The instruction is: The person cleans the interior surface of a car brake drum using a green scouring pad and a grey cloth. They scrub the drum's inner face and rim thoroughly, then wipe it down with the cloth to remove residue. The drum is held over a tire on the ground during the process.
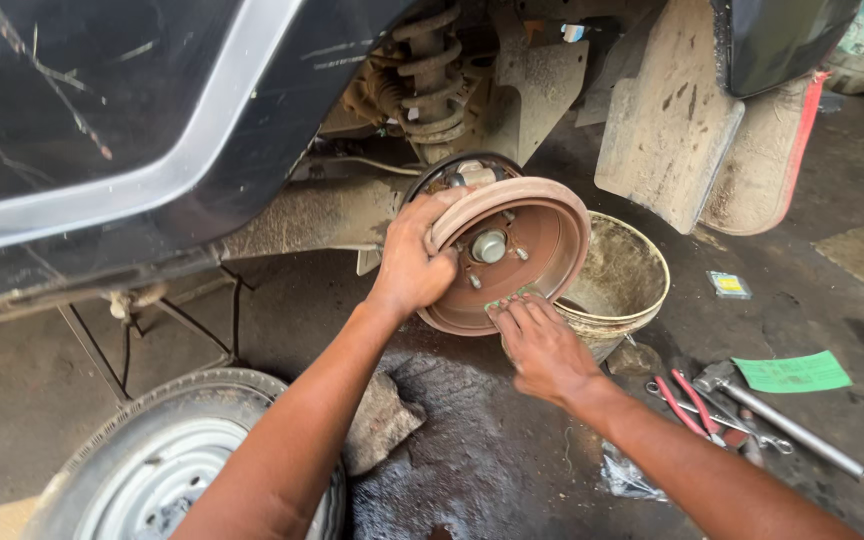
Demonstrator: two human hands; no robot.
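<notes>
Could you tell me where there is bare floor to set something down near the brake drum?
Bare floor lies between the removed wheel and the jack stand, and beyond the green paper. It is crowded right of the bucket: pliers, hammer.

This is a car repair workshop, with the work done low on the ground. A dark car body [102, 120] stands raised on a metal stand [112, 350], its wheel off, so that the rusty coil spring [432, 75] and a brown brake drum [532, 245] on the hub are laid bare. The removed wheel [162, 470] lies near on the left. The concrete floor [852, 200] is stained with oil and dirt. On the right of it lie a hammer [782, 420] and red-handled pliers [690, 400], and a grimy bucket [622, 285] stands just behind the drum. A muddy mud flap [667, 120] hangs farther back.
</notes>
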